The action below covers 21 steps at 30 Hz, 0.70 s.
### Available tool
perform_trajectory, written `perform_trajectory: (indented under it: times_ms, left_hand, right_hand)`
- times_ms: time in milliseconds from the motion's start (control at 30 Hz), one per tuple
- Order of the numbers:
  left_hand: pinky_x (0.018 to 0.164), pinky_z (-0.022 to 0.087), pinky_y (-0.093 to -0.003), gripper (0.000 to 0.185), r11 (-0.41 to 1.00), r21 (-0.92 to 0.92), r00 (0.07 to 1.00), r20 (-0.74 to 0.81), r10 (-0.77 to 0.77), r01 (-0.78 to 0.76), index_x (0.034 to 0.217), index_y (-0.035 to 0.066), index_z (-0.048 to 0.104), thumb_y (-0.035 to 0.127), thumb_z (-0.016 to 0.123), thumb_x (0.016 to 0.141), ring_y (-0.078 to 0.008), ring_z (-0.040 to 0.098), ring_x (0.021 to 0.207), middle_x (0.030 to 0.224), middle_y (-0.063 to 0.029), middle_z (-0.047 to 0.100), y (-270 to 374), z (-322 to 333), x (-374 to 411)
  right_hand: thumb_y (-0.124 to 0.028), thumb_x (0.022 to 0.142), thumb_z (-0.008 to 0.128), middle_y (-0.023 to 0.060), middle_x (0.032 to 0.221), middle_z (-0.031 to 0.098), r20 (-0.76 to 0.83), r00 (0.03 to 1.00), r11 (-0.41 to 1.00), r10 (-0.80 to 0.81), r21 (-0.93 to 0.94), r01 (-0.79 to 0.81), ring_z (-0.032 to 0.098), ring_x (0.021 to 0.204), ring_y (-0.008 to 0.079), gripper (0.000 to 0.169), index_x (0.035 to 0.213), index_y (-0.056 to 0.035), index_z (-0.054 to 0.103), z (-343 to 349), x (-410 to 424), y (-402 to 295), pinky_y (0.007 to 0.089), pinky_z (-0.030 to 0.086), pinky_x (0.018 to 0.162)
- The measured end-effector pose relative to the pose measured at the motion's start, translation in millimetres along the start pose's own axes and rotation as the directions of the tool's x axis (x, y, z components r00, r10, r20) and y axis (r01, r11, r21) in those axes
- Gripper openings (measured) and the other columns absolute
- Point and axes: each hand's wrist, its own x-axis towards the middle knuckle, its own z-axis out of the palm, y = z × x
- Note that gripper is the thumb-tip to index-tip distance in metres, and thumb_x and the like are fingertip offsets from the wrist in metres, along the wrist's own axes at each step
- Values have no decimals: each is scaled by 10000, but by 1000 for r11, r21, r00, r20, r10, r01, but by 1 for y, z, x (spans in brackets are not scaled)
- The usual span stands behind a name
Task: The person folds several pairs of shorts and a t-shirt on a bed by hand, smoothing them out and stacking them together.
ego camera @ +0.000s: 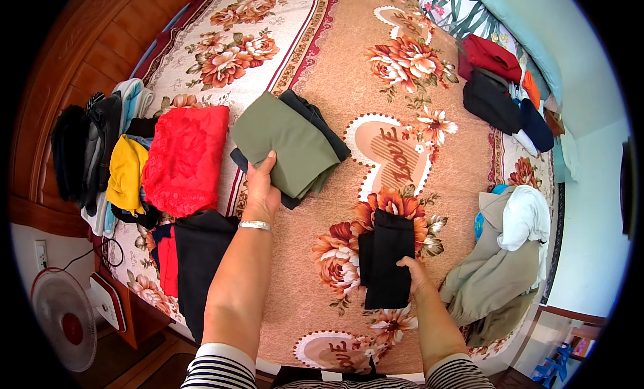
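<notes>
My left hand (263,189) grips the near left edge of a folded olive-green garment (287,142), thumb on top and fingers hidden beneath. Dark folded clothes (322,122) lie under the green one and stick out at its far and left sides. To the right, my right hand (413,272) pinches the right edge of a folded black garment (390,258), its thumb on the cloth. That black piece lies over the flower print of the bedspread (302,298). Left of my left hand is a folded red lace-edged cloth (186,160).
A yellow garment (127,175), dark clothes (70,152) and black cloth (201,258) lie along the left side. Beige trousers (498,273) and a white garment (526,218) are heaped at right. Farther back sits a dark clothes pile (490,100). An electric fan (65,318) stands at lower left.
</notes>
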Motion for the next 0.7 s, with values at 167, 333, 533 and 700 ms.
perform_trajectory:
  times_ms: [167, 333, 533, 700]
  left_hand:
    - [978, 405, -397, 530, 987, 154, 993, -96, 61, -46, 1298, 79, 378, 93, 650, 844, -263, 479, 1155, 1270, -122, 478, 0, 0, 12]
    - [988, 379, -385, 721, 785, 555, 857, -230, 462, -274, 1405, 30, 255, 148, 675, 831, -279, 427, 1188, 1318, -205, 390, -12, 4, -4]
    - [1052, 337, -370, 651, 706, 670, 973, 179, 144, -227, 1433, 44, 226, 167, 593, 909, -251, 394, 1260, 1348, -160, 402, -60, -17, -140]
    - [1091, 289, -405, 914, 889, 311, 849, 310, -429, 336, 1461, 62, 161, 523, 631, 827, -272, 322, 1336, 1447, -155, 323, -85, -55, -196]
  right_hand:
    - [-134, 665, 592, 128, 897, 641, 10, 1000, 1000, 4, -7, -4, 635, 814, 272, 383, 1019, 14, 595, -5, 9, 6, 392, 537, 770]
    - [-126, 672, 590, 130, 947, 635, 23, 1000, 1000, -12, -18, 13, 634, 850, 275, 428, 1073, 22, 574, 5, 0, 0, 402, 533, 793]
    - [-95, 690, 614, 123, 1031, 627, 72, 996, 998, -43, 49, 40, 621, 933, 264, 467, 1142, 11, 565, -9, -14, 14, 401, 513, 832]
    - [-74, 683, 639, 99, 1116, 602, 308, 933, 976, -184, -55, 211, 579, 1025, 222, 584, 1242, 22, 502, 61, -69, -12, 367, 459, 914]
